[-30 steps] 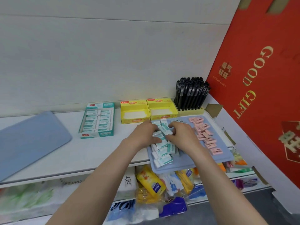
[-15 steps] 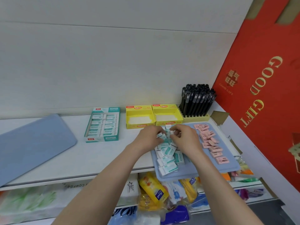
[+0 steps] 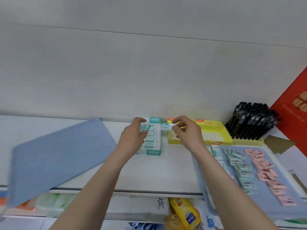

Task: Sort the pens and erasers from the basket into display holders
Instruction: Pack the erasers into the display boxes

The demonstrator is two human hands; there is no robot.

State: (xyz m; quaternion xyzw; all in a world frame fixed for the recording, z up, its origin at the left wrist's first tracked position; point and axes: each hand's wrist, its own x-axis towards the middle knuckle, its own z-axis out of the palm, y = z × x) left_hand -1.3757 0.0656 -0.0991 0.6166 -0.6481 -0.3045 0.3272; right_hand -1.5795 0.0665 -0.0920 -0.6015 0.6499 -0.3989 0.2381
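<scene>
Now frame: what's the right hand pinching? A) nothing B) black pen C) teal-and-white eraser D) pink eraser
C: the right hand pinches a teal-and-white eraser by its end. The black pens stand in their holder and the pink erasers lie on the blue tray. The left hand grips more erasers at the teal display box.

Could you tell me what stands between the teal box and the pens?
The yellow boxes, partly behind the right hand, in the head view.
</scene>
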